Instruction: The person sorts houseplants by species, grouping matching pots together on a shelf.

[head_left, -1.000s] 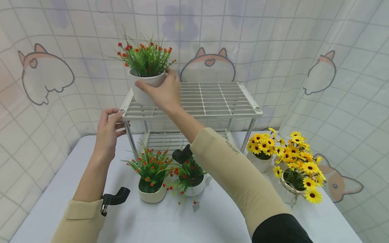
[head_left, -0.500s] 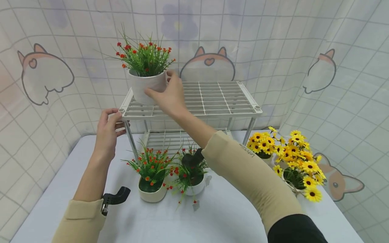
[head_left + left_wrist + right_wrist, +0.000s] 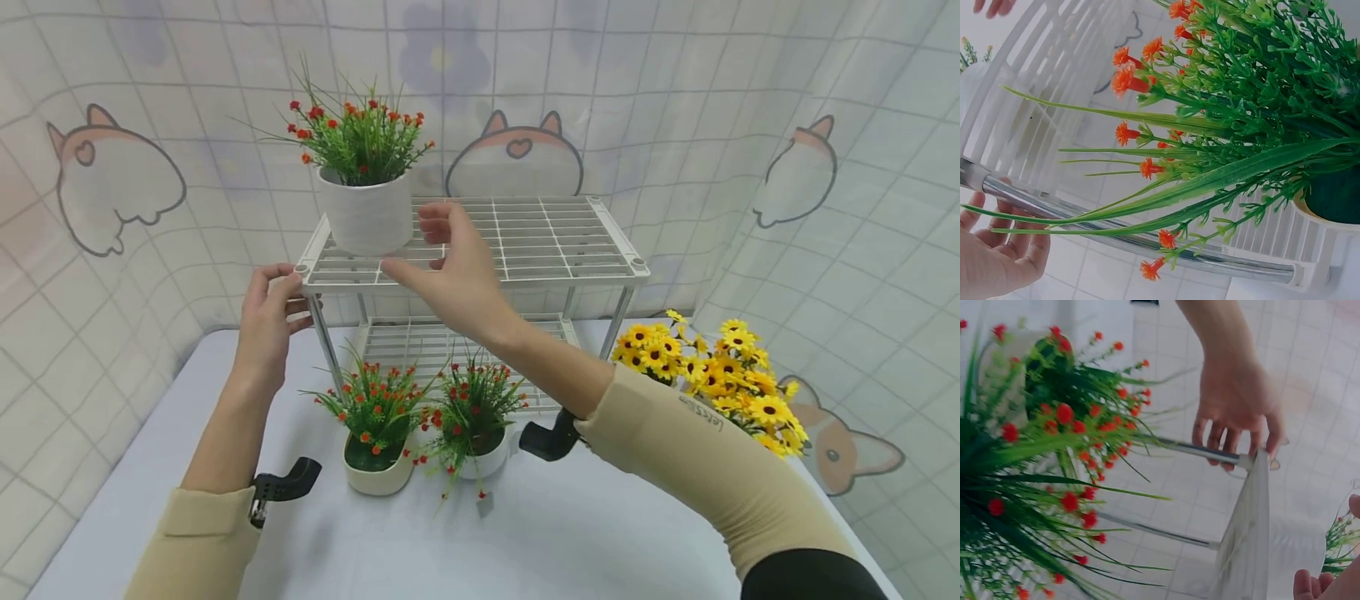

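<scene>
A white pot [image 3: 367,218] of red-flowered grass stands at the left end of the top shelf of a white two-tier wire rack [image 3: 525,250]. Just right of the pot, my right hand [image 3: 467,287] is apart from it, thumb and fingers spread with nothing between them. My left hand [image 3: 264,325] holds the rack's front left corner; in the left wrist view, its fingers [image 3: 1022,247] bend behind the metal post [image 3: 1116,228]. Below, a cream oval pot [image 3: 378,479] and a white round pot [image 3: 483,462], both with red flowers, stand before the lower shelf.
Yellow flowers [image 3: 738,383] stand on the right of the white-covered table [image 3: 525,533], their pots hidden behind my right sleeve [image 3: 697,450]. A tiled-pattern curtain [image 3: 675,100] hangs behind and around the rack.
My right hand has let go of the white pot and drawn back to the right and down. The pot stays on the top shelf. My left hand has kept its place.
</scene>
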Demonstrator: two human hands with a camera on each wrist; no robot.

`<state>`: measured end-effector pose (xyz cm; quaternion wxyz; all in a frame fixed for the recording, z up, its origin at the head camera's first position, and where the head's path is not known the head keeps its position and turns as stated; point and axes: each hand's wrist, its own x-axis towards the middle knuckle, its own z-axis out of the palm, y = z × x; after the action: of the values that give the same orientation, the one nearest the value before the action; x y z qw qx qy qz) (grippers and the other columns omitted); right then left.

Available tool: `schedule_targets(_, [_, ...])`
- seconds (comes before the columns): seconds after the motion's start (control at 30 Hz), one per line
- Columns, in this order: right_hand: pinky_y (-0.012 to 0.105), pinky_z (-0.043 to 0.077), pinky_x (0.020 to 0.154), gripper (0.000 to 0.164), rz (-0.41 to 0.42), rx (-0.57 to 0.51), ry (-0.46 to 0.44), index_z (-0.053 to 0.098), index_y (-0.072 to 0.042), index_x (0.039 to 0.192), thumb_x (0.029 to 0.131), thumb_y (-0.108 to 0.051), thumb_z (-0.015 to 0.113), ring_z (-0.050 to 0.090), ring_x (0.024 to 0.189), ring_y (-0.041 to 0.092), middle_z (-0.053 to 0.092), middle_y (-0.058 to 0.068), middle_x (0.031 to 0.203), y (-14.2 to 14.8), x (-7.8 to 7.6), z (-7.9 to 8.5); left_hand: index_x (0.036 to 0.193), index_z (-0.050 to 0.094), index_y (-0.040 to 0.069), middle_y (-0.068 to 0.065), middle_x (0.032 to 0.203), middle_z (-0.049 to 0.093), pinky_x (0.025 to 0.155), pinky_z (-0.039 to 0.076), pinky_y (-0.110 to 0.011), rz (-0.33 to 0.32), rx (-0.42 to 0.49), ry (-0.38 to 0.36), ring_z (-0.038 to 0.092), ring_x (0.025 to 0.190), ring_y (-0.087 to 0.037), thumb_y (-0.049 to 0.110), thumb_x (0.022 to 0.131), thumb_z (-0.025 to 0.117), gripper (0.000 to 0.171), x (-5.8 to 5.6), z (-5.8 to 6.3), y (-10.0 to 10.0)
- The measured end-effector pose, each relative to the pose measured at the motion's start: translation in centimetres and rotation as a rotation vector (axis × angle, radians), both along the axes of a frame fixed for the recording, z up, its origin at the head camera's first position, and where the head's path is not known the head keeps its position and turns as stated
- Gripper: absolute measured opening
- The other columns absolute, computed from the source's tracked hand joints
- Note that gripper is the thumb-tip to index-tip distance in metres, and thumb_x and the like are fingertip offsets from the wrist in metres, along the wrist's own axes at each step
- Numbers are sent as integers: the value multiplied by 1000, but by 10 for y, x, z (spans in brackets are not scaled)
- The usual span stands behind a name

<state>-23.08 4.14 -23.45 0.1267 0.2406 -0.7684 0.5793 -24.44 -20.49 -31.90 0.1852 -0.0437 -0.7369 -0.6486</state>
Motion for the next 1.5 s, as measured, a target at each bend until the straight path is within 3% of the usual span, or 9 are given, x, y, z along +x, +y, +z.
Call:
schedule_targets(0.27, [37,47,99,56,63,-14,35,49,-4,139,92,-14,78,51,119,17,55,7,129,33,34,-21,127,47,18,-1,114,59,87,47,-33,-4,34,-5,60,104,-18,34,110,42,23,0,2,-1])
schedule_targets(0.6, [43,47,97,48,21,-27,17,53,-2,133,92,-11,77,53,120,21,57,7,130,68,55,-55,125,49,21,-1,115,59,88,46,-35,5,35,-18,60,105,-17,35,109,44,21,-3,4,-1])
schedule_targets(0.73, [40,47,97,43,-15,-40,-48,54,-4,130,94,-11,75,51,120,19,56,5,130,83,63,-76,127,50,20,-2,115,60,88,45,-36,0,57,-29,60,105,-19,35,109,45,24,-2,1,-1])
schedule_targets(0.9, [30,47,94,45,-72,-115,-162,47,0,134,94,2,68,49,122,26,53,11,132,101,70,-112,138,49,17,-2,117,59,90,44,-36,-17,63,-29,59,107,-21,37,109,46,35,0,-1,0])
schedule_targets(1.1, [24,47,87,40,-171,-165,-333,49,2,127,92,6,67,48,120,32,52,17,126,110,75,-152,146,46,15,1,118,59,91,45,-35,3,-6,-30,59,110,-20,42,109,44,46,-1,-2,2])
schedule_targets(1.3, [29,46,89,40,-240,-146,-497,50,0,126,91,4,68,49,119,33,52,17,127,108,83,-193,148,45,14,0,118,58,91,44,-35,-2,0,-35,59,109,-19,43,110,44,48,0,-2,2])
schedule_targets(1.5, [36,52,84,53,-223,-102,-577,50,0,131,86,-2,77,57,109,32,51,20,133,99,84,-220,147,46,14,0,118,59,92,44,-35,1,11,-27,59,109,-17,43,109,45,47,0,-1,2])
